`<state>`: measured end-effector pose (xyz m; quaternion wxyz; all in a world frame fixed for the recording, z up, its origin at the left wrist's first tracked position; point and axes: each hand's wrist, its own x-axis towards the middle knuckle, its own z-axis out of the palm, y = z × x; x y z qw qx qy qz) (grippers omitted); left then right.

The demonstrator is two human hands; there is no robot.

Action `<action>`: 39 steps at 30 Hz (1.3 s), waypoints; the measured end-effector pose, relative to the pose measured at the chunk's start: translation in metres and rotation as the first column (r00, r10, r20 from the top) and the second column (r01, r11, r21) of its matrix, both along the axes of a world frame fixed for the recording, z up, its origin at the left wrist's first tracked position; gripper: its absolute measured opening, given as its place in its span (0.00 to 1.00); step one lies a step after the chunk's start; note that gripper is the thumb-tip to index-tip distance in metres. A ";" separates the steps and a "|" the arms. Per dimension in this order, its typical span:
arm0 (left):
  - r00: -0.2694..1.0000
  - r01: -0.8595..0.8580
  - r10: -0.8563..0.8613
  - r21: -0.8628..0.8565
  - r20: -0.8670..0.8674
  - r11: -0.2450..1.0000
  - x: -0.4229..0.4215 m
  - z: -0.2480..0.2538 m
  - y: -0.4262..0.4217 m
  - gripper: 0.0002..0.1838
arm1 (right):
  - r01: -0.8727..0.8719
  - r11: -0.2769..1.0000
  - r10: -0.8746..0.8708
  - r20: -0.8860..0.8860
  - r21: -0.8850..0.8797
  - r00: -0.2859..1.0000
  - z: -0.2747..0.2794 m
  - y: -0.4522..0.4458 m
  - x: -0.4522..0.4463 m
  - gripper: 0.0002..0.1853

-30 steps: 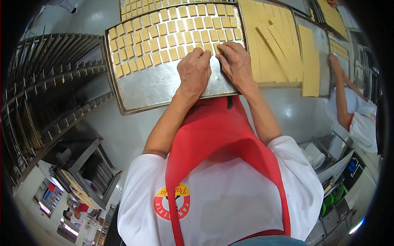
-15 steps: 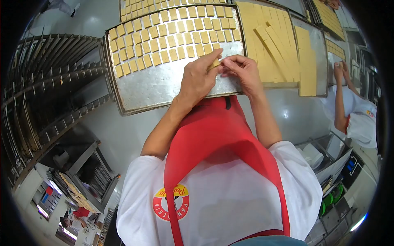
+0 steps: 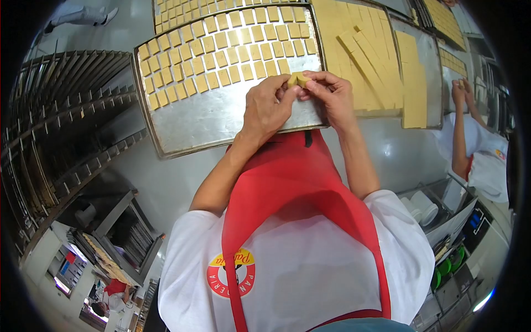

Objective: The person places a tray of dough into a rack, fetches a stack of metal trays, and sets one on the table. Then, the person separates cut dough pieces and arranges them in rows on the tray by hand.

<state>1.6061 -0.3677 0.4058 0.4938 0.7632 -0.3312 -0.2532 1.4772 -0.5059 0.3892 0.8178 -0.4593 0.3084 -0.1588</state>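
Over the right part of a metal tray, my two hands meet. My left hand is closed on a small yellow dough piece, pinched between thumb and fingers. Right beside it, my right hand pinches another dough piece; the two pieces touch or nearly touch at an angle. Fingers partly cover both. Rows of small rectangular dough pieces lie on the upper part of the tray, spaced slightly apart, and bare metal shows along its near side.
To the right lies a sheet of dough cut into strips, with loose dough strips on top. A separate dough slab is beyond it. A tray rack stands at left. At far right, a co-worker's hands are raised near another tray.
My hands have turned slightly so two dough pieces now show between them, where one was partly visible before. The tray appears shifted a little left. A walking person's leg shows more at upper left.
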 end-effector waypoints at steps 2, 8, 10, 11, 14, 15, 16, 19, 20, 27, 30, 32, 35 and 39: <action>0.985 0.004 -0.004 0.002 0.172 1.000 0.000 -0.003 -0.005 0.13 | 0.029 0.931 -0.048 -0.042 -0.364 0.998 0.005 -0.004 0.002 0.10; 0.777 0.041 0.029 -0.097 0.629 0.994 0.002 -0.018 -0.032 0.05 | -0.186 -0.076 -0.153 -0.173 -0.980 0.973 -0.002 -0.027 0.009 0.11; 0.759 0.049 -0.007 -0.046 0.651 0.998 0.000 -0.025 -0.036 0.04 | -0.230 -0.125 -0.142 -0.212 -0.965 0.967 -0.004 -0.029 0.012 0.11; 0.741 0.056 -0.046 0.006 0.670 0.998 -0.001 -0.028 -0.038 0.04 | -0.273 -0.172 -0.134 -0.252 -0.947 0.958 -0.004 -0.029 0.013 0.11; 0.759 0.004 -0.025 0.034 0.650 0.999 -0.006 -0.034 -0.038 0.03 | -0.285 -0.157 -0.130 -0.267 -0.946 0.955 -0.004 -0.031 0.013 0.11; 0.760 0.002 -0.024 0.034 0.650 0.999 -0.006 -0.036 -0.038 0.03 | -0.285 -0.157 -0.128 -0.267 -0.945 0.955 -0.006 -0.031 0.014 0.11; 0.759 -0.007 -0.034 0.060 0.650 0.998 -0.007 -0.037 -0.039 0.03 | -0.273 -0.158 -0.129 -0.254 -0.949 0.959 -0.008 -0.031 0.014 0.12; 0.763 -0.020 -0.055 0.108 0.645 0.994 -0.009 -0.037 -0.041 0.03 | -0.279 -0.151 -0.111 -0.264 -0.948 0.958 -0.003 -0.033 0.014 0.12; 0.765 -0.023 -0.069 0.134 0.640 0.991 -0.010 -0.035 -0.041 0.03 | -0.296 -0.141 -0.093 -0.285 -0.945 0.954 0.000 -0.035 0.014 0.12; 0.847 0.006 -0.078 0.138 0.526 0.990 -0.013 -0.017 -0.035 0.07 | -0.296 0.050 -0.034 -0.298 -0.954 0.954 -0.009 -0.179 0.005 0.19; 0.856 0.028 -0.086 0.121 0.509 0.992 -0.013 -0.013 -0.033 0.08 | -0.427 -0.058 0.122 -0.431 -0.902 0.894 -0.015 -0.250 0.003 0.31; 0.862 0.027 -0.074 0.102 0.501 0.994 -0.012 -0.010 -0.029 0.08 | -0.692 0.223 0.302 -0.626 -0.687 0.719 -0.011 -0.275 -0.001 0.36; 0.863 0.003 -0.036 0.066 0.505 0.998 -0.008 -0.007 -0.022 0.08 | -0.821 -0.016 0.287 -0.790 -0.570 0.543 -0.007 -0.287 0.004 0.43; 0.870 -0.022 -0.023 0.085 0.492 0.996 -0.005 -0.004 -0.014 0.08 | -0.749 -0.394 0.175 -0.843 -0.533 0.509 -0.014 -0.294 0.019 0.46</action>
